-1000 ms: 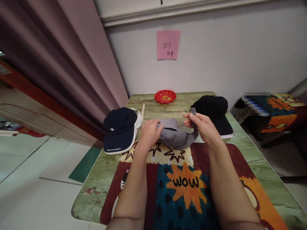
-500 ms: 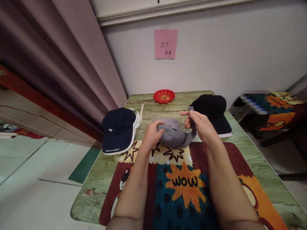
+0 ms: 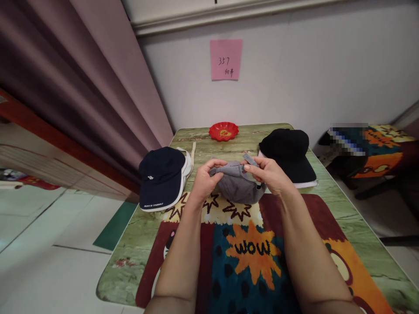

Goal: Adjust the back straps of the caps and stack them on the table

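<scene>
At far end of mat [image 3: 203,261], L hand [image 3: 207,176] pinching edge of grey cap [image 3: 240,187], R hand [image 3: 266,172] pinching its strap [image 3: 250,160], btwn navy cap [image 3: 163,174] & black cap [image 3: 290,150]!

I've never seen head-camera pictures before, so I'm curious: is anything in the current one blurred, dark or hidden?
In the head view, the grey cap looks fairly sharp; the black cap shows little surface detail; shadow darkens folds of the curtain; a pixelated patch hides detail at right.
</scene>
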A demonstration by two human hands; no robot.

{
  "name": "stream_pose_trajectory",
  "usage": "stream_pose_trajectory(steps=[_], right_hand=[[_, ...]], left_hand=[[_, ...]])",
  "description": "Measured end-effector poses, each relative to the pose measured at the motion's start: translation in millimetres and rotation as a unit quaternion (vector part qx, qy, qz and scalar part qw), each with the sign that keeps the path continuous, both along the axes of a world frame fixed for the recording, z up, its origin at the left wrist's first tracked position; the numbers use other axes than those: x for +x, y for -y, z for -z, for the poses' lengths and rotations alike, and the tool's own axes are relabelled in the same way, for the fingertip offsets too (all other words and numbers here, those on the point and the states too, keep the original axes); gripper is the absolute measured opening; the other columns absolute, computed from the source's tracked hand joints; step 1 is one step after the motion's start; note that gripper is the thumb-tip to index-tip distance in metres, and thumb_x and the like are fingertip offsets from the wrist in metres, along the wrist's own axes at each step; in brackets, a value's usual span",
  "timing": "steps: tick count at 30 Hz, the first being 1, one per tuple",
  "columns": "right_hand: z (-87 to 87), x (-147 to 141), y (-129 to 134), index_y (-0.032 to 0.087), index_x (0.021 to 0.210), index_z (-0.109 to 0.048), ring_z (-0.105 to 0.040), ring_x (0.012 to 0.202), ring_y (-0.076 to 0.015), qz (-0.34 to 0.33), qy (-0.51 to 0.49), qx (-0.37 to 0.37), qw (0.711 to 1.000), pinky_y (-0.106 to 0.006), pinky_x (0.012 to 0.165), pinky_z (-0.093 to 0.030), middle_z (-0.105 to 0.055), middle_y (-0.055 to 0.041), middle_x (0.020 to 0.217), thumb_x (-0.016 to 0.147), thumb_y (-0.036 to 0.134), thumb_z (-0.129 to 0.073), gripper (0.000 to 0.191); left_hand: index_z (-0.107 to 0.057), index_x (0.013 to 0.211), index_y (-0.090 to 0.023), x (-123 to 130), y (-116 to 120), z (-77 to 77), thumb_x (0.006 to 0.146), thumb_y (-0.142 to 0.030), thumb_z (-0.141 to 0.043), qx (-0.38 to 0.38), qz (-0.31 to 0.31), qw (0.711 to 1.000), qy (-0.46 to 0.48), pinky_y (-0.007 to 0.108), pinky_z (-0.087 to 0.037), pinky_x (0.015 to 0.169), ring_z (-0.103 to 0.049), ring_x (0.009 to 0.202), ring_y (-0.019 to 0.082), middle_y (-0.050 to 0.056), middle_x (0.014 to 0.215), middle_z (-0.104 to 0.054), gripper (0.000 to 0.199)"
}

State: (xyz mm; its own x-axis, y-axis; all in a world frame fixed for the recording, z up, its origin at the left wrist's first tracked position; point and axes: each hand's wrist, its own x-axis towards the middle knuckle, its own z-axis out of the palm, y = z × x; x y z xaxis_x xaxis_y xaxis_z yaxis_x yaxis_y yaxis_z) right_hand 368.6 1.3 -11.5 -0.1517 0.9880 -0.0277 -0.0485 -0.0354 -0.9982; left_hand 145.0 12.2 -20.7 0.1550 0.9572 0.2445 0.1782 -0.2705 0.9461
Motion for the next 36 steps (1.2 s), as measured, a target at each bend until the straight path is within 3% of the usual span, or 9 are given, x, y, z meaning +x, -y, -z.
stream_pose_trajectory(steps=[3,8,10,12,15,20,25,29,36], right_hand=[[0.9,-2,-1,0.014,0.099,-0.075,-0.030,0.049,-0.0079,0.014,0.013,0.008,1.000,-0.024,0.048,-0.020,-0.042,0.0077,0.053,0.072,0.048,-0.083,0.044],[-3.8,-8,0,0.015,0.094,-0.076,-0.044,0.059,-0.0106,0.022,0.024,0.068,0.997,-0.025,0.054,-0.033,-0.057,0.0025,0.066,0.072,0.042,-0.082,0.034],[-7.0,-9,1,0.016,0.091,-0.077,-0.050,0.066,-0.0128,0.022,0.038,0.108,0.993,-0.026,0.059,-0.038,-0.062,0.0001,0.073,0.072,0.041,-0.083,0.031],[-9.3,-9,3,0.017,0.089,-0.078,-0.053,0.069,-0.0143,0.021,0.056,0.129,0.990,-0.026,0.061,-0.040,-0.064,-0.0007,0.074,0.074,0.042,-0.082,0.029],[-9.6,-9,5,0.018,0.091,-0.079,-0.054,0.067,-0.0149,0.018,0.064,0.126,0.990,-0.026,0.057,-0.039,-0.062,-0.0001,0.070,0.076,0.044,-0.081,0.030],[-8.2,-11,5,0.020,0.093,-0.079,-0.057,0.068,-0.0166,0.032,0.061,0.131,0.989,-0.027,0.057,-0.041,-0.063,-0.0002,0.069,0.076,0.046,-0.081,0.031],[-13.0,-12,6,0.023,0.085,-0.081,-0.065,0.084,-0.0206,0.004,0.072,0.222,0.972,-0.033,0.078,-0.051,-0.072,-0.0043,0.086,0.078,0.042,-0.083,0.020],[-15.4,-10,7,0.027,0.085,-0.083,-0.066,0.093,-0.0214,-0.037,0.084,0.249,0.964,-0.035,0.086,-0.052,-0.073,-0.0058,0.095,0.079,0.040,-0.083,0.014],[-15.6,-5,8,0.025,0.084,-0.084,-0.065,0.084,-0.0204,-0.034,0.093,0.226,0.969,-0.034,0.078,-0.052,-0.072,-0.0052,0.088,0.077,0.041,-0.084,0.017]], left_hand=[[-0.071,0.104,-0.018,2,4,-6.8,0.077,-0.017,-0.064,0.024,0.000,0.998,-0.050,0.034,-0.051,0.091,-0.066,0.099,0.021,0.006,0.103,-0.073,0.029],[-0.071,0.115,-0.020,10,14,-23.2,0.093,-0.034,-0.059,0.093,0.003,0.983,-0.158,0.041,-0.042,0.110,-0.060,0.123,0.026,0.010,0.127,-0.069,0.029],[-0.073,0.108,-0.021,12,17,-27.3,0.099,-0.036,-0.049,0.092,0.000,0.977,-0.193,0.040,-0.043,0.108,-0.061,0.120,0.026,0.009,0.121,-0.072,0.030],[-0.074,0.091,-0.021,11,18,-28.6,0.102,-0.038,-0.042,0.075,0.014,0.973,-0.216,0.037,-0.047,0.098,-0.066,0.103,0.024,0.007,0.100,-0.076,0.039],[-0.072,0.082,-0.020,9,17,-26.4,0.098,-0.040,-0.052,0.062,0.053,0.978,-0.194,0.032,-0.049,0.082,-0.065,0.085,0.021,0.004,0.084,-0.073,0.033],[-0.066,0.087,-0.020,10,18,-23.4,0.087,-0.029,-0.064,0.060,0.057,0.989,-0.124,0.027,-0.046,0.076,-0.060,0.079,0.016,0.000,0.083,-0.067,0.010],[-0.048,0.081,-0.022,11,21,-27.0,0.081,-0.018,-0.056,0.045,0.058,0.984,-0.163,0.026,-0.036,0.062,-0.046,0.063,0.013,-0.005,0.068,-0.051,0.009],[-0.045,0.081,-0.024,11,21,-26.3,0.079,-0.015,-0.054,0.079,0.020,0.970,-0.229,0.029,-0.037,0.066,-0.048,0.068,0.016,-0.003,0.074,-0.052,0.013],[-0.057,0.107,-0.022,7,15,-22.7,0.077,-0.009,-0.058,0.109,0.042,0.979,-0.170,0.029,-0.046,0.083,-0.062,0.090,0.018,0.002,0.093,-0.064,0.032]])
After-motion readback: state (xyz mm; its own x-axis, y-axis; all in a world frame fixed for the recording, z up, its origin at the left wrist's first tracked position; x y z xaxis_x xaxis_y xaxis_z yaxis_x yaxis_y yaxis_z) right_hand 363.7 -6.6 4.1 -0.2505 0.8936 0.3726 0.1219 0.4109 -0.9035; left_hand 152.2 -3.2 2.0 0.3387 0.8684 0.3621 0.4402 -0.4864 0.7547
